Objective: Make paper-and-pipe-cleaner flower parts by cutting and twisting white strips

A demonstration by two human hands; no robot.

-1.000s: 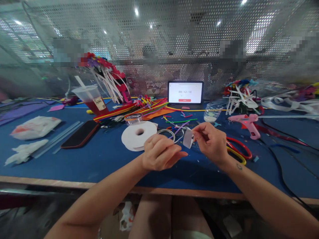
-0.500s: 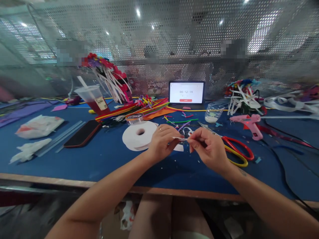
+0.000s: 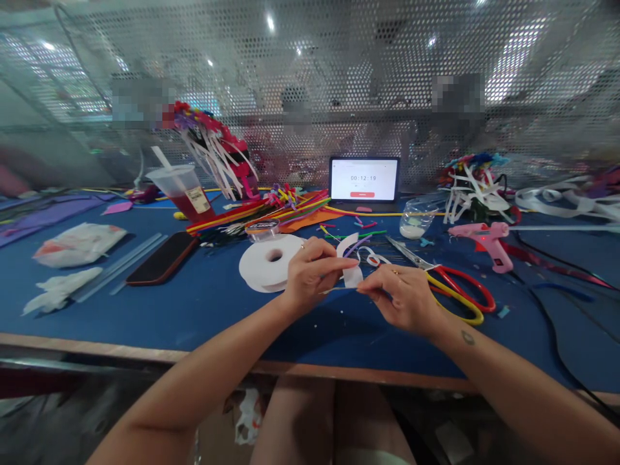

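Note:
My left hand [image 3: 314, 274] is closed in a pinch beside a white ribbon roll [image 3: 259, 258], its forefinger stretched toward the right. Facing it, my right hand [image 3: 404, 297] pinches with thumb and forefinger. A thin pale strip, seen nearly edge-on, runs between the two hands; it looks like white ribbon. Just behind the fingertips shows a curved length of white ribbon [image 3: 352, 276], partly covered by my left forefinger. Scissors [image 3: 453, 290] with red and yellow handles lie close to my right hand, blades pointing away to the left.
Pipe cleaners [image 3: 232, 218] lie behind the roll. At the left are a phone [image 3: 162, 258] and a drink cup [image 3: 181, 187]. A pink glue gun [image 3: 489, 242] with its cord lies right. A tablet [image 3: 364, 177] and a plastic cup [image 3: 414, 223] stand at the back.
Both hands have come slightly lower and toward me, and the right wrist has turned. More of the white ribbon behind the fingers and of the scissor blades now shows.

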